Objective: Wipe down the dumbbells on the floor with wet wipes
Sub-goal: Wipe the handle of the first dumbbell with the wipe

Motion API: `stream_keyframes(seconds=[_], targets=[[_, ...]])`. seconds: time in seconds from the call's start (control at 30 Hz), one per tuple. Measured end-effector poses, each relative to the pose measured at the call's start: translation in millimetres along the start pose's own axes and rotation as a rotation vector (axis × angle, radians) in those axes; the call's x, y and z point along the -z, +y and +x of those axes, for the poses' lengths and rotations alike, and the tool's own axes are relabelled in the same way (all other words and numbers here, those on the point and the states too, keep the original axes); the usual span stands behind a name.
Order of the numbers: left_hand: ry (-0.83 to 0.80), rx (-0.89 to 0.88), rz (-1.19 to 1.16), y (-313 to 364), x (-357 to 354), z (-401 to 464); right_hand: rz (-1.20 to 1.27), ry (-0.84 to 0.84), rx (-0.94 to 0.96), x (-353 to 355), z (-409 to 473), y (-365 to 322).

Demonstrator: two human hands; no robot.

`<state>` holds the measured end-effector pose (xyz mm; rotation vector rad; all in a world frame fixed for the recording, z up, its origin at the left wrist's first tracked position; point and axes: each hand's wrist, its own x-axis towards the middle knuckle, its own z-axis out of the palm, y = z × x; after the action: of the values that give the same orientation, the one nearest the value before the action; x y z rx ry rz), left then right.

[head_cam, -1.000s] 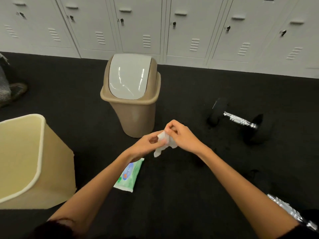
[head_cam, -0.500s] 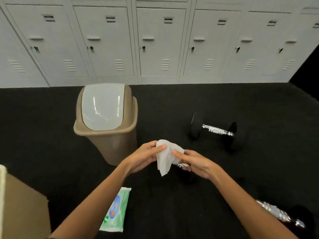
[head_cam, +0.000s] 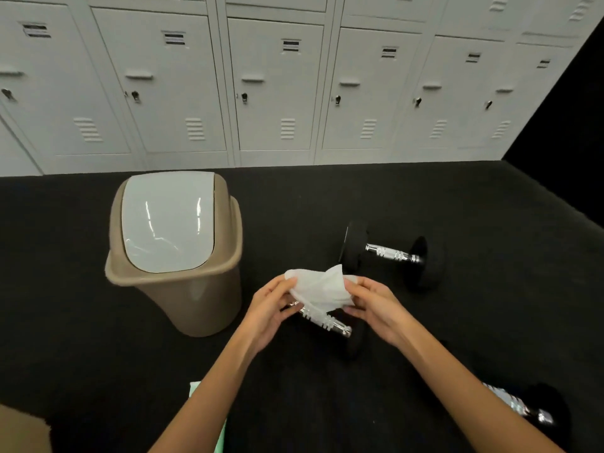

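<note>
A white wet wipe is stretched between my left hand and my right hand, both gripping its edges above the floor. Directly beneath the hands lies a black dumbbell with a chrome handle, its ends mostly hidden against the dark floor. A second black dumbbell rests farther back to the right. A third dumbbell lies at the lower right, partly covered by my right forearm. The green wipe pack peeks out under my left forearm.
A tan bin with a white swing lid stands to the left of my hands. A corner of a beige container shows at the bottom left. Grey lockers line the back wall beyond the black floor.
The view has tilted up and closer, so the bin and dumbbells sit lower. My hands have pulled the crumpled wipe open and spread it wider between them.
</note>
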<state>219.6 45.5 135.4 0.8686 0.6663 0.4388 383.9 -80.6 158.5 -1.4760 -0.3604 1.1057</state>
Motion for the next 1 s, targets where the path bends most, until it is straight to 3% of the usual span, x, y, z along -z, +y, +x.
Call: stream_keyframes(seconds=[0.23,0.53,0.73,0.83,0.9,1.0], targets=[[-0.121,-0.036,0.199,15.3,-6.0,-4.6,0.334,0.125,0.086,-1.9,5.1,-6.9],[-0.136,-0.049,-0.006,9.2,-15.0,-7.0,-0.090,-0.113,0.126,-9.8,-5.9,5.3],[-0.098,0.026,-0.092,-15.4,-8.6,-1.7,-0.296,-0.005,0.280,-9.7,8.6,18.3],[0.101,0.092,0.172,-28.8,-0.4,2.1,-0.567,0.021,0.371,-8.4,13.9,21.9],[0.147,0.000,0.410,-32.7,3.6,4.6,-0.748,-0.012,0.440,-7.9,16.8,24.3],[-0.104,-0.211,0.722,-25.2,8.0,11.1,-0.928,-0.159,0.464,-7.5,21.2,26.5]])
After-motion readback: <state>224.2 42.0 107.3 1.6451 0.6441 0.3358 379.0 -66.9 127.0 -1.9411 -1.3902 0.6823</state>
